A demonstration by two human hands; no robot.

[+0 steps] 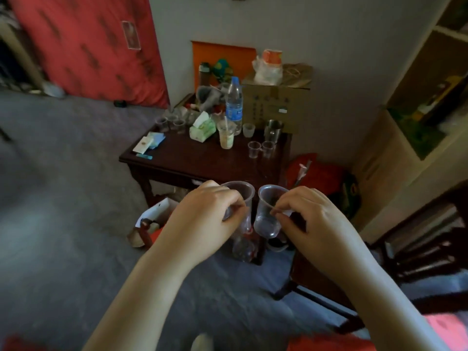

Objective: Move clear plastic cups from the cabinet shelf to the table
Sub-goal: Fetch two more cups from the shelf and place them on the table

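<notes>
Left hand (202, 219) and right hand (311, 219) each pinched around a clear plastic cup (266, 214); light, thin-walled, crushable, best gripped gently mid-wall.

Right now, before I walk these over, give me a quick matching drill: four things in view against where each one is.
Things:
1. water bottle
2. pair of clear cups
3. cardboard box
4. left hand

Places:
A. holding a clear cup
B. against the wall behind the table
C. table's right side
D. upright at the table's back

Pairs: 1-D, 2-C, 3-B, 4-A
</notes>
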